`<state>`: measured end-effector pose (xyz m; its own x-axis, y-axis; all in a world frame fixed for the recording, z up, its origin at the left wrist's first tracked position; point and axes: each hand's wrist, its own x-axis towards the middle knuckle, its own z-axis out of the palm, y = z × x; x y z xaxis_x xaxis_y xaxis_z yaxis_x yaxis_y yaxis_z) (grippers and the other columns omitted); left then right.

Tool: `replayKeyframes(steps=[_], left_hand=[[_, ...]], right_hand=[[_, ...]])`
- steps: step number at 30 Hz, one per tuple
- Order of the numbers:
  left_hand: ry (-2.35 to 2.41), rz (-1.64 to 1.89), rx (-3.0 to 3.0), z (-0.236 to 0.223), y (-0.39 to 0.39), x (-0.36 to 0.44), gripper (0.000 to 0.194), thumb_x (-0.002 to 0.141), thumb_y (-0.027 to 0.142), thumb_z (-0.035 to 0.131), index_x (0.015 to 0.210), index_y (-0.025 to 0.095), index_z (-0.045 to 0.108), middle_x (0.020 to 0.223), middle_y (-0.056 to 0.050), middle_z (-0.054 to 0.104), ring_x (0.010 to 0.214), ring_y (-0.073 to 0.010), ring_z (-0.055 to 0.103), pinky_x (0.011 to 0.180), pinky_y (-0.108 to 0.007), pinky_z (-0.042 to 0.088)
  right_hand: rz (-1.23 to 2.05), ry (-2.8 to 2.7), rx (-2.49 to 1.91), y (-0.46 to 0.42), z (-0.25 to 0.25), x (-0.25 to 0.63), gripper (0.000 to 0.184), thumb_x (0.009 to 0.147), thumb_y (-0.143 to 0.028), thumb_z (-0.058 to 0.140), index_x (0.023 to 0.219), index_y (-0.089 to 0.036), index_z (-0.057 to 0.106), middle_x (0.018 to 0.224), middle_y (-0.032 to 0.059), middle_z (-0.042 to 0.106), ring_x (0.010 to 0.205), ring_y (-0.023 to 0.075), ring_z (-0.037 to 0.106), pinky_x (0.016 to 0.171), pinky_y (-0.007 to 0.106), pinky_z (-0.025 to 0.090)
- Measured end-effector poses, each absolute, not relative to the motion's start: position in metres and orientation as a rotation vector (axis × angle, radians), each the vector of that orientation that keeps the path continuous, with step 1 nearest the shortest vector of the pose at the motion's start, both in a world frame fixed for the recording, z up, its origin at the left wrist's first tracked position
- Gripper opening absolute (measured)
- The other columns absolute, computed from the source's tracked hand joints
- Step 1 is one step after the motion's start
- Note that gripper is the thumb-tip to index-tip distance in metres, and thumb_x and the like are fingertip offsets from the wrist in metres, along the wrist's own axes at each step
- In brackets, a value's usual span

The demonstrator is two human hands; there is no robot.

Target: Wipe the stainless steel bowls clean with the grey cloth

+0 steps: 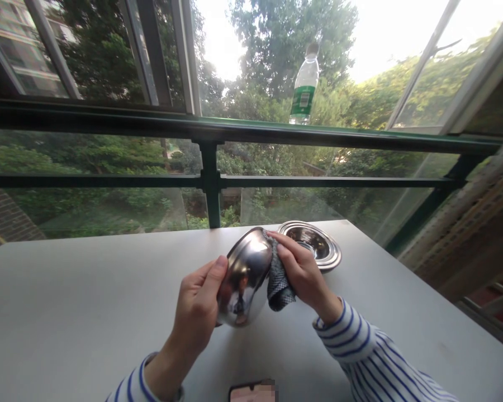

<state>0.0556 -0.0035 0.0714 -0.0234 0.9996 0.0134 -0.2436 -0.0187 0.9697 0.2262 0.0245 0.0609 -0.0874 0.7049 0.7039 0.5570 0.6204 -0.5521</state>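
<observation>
A shiny metal bowl is tilted on its side above the table, its rounded outside toward me. My left hand grips its left edge, thumb on the outer surface and fingers hidden behind. On the bowl's right side, my right hand presses a dark checked cloth against the metal near the rim. Part of the cloth hangs below the fingers. Just behind my right hand, more metal bowls sit nested in a stack on the table.
The white table reaches to a green railing with glass panels. A phone lies at the near edge of view. On the ledge by the railing stands a clear plastic bottle with a green label. Trees show outside.
</observation>
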Motion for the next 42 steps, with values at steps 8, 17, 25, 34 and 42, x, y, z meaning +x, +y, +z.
replayKeyframes(steps=[8, 17, 25, 34, 42], left_hand=[[1.016, 1.383, 0.996, 0.071, -0.004, 0.052, 0.025, 0.073, 0.035, 0.061, 0.057, 0.016, 0.058, 0.046, 0.001, 0.049, 0.037, -0.0088, 0.043, 0.032, -0.018, 0.033], [1.035, 1.370, 1.016, 0.070, -0.003, 0.052, 0.030, 0.073, 0.037, 0.061, 0.052, 0.017, 0.052, 0.043, 0.004, 0.043, 0.035, -0.0077, 0.037, 0.031, -0.018, 0.031], [0.841, 1.427, 0.771, 0.082, 0.014, 0.037, 0.019, 0.071, 0.029, 0.063, 0.059, 0.015, 0.063, 0.045, 0.002, 0.055, 0.040, -0.0089, 0.049, 0.041, -0.019, 0.043], [0.766, 1.272, 0.655, 0.077, 0.020, 0.035, 0.017, 0.074, 0.025, 0.063, 0.063, 0.011, 0.064, 0.051, -0.001, 0.064, 0.038, -0.0102, 0.055, 0.036, -0.017, 0.043], [0.683, 1.503, 0.475, 0.096, 0.033, 0.017, 0.031, 0.087, 0.016, 0.039, 0.080, 0.012, 0.069, 0.068, -0.007, 0.072, 0.064, -0.0190, 0.068, 0.071, -0.031, 0.057]], right_hand=[[-0.072, -2.030, -0.815, 0.009, 0.069, 0.217, 0.037, 0.084, -0.017, 0.044, 0.119, -0.016, 0.056, 0.127, 0.0081, 0.054, 0.122, 0.0236, 0.043, 0.102, 0.044, 0.037], [-0.103, -2.076, -0.778, 0.003, 0.073, 0.215, 0.039, 0.082, -0.017, 0.047, 0.120, -0.016, 0.055, 0.128, 0.0082, 0.053, 0.124, 0.0251, 0.040, 0.103, 0.045, 0.034], [0.400, -1.680, -0.960, 0.028, 0.062, 0.231, 0.033, 0.091, -0.023, 0.040, 0.119, -0.020, 0.057, 0.123, 0.0060, 0.058, 0.116, 0.0183, 0.051, 0.101, 0.036, 0.039], [0.295, -1.862, -0.829, 0.017, 0.077, 0.230, 0.034, 0.089, -0.016, 0.041, 0.119, -0.022, 0.057, 0.125, 0.0059, 0.055, 0.119, 0.0192, 0.046, 0.104, 0.040, 0.035], [0.312, -1.820, -0.839, 0.022, 0.065, 0.228, 0.041, 0.092, -0.021, 0.039, 0.132, -0.022, 0.044, 0.139, 0.0053, 0.042, 0.130, 0.0182, 0.035, 0.109, 0.040, 0.028]])
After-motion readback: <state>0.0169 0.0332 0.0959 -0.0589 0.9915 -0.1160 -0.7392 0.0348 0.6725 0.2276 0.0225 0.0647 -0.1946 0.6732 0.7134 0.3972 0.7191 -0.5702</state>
